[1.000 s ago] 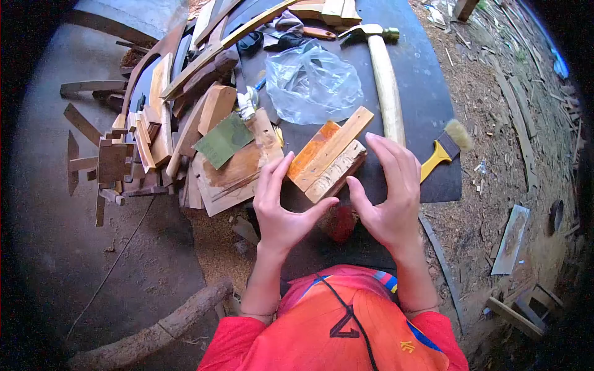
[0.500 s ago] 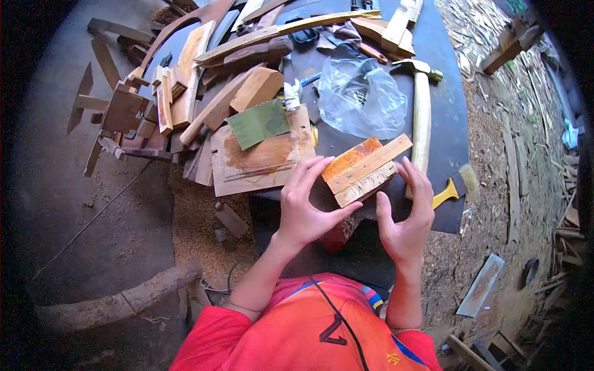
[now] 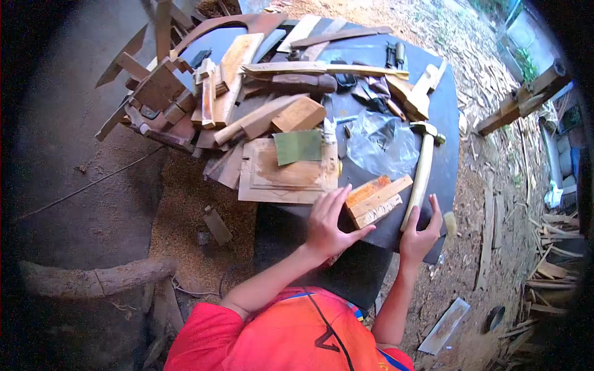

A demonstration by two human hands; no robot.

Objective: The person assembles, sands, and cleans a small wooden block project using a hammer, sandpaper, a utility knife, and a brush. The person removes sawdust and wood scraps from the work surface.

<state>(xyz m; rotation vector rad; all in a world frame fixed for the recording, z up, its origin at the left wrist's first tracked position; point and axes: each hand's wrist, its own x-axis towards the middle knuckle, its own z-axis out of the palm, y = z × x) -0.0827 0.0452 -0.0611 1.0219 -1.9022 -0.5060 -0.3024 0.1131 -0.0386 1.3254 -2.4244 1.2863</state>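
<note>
One block [image 3: 375,201] at left hand [image 3: 328,226] | hammer [image 3: 422,167] at right hand [image 3: 419,238] | bag [image 3: 380,145] behind

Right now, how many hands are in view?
2: the left hand touches the left end of the wood block; the right hand is by the handle end of the hammer. No others show.

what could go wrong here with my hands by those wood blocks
1. The blocks lie loosely stacked near the table's near edge. A push from the left hand might slide the top one off.
2. The right hand is beside the end of the hammer handle, close to the edge. A bump could knock it off, perhaps with the brush.
3. The scrap pile overhangs the left side and may shift.
</note>
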